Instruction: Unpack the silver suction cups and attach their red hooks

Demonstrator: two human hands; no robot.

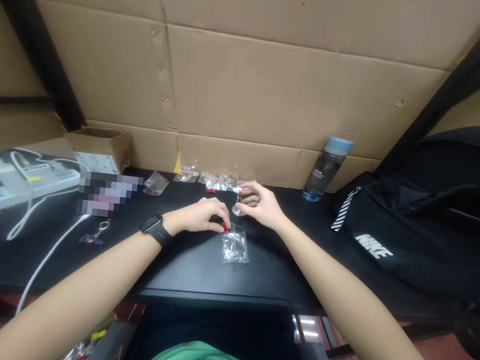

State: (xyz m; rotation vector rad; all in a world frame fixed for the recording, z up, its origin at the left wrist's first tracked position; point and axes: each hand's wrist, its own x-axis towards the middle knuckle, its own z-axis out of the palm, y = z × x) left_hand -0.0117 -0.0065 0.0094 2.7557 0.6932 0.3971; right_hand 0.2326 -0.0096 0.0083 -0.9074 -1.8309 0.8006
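Observation:
My left hand [206, 215], a dark watch on its wrist, is closed with fingertips pinched on a small red looped piece [225, 228]. That piece lies at the top edge of a clear plastic bag [236, 246] flat on the black table. Just to the right, my right hand [263, 204] is closed, thumb and fingers curled about a small shiny item with a round silvery base [237, 211]. The fingers partly cover this item, so its exact kind is unclear. Another red piece [211, 190] rests behind the hands, beside several clear plastic bags [218, 181] with small shiny contents.
To the left are a power strip [18, 183] with white cables, a cardboard box [100, 147] and a keychain [93, 238] by a blurred-out patch. A small clear bag [155, 183] lies behind. On the right stand a blue-capped bottle [325, 169] and a black bag [417, 223].

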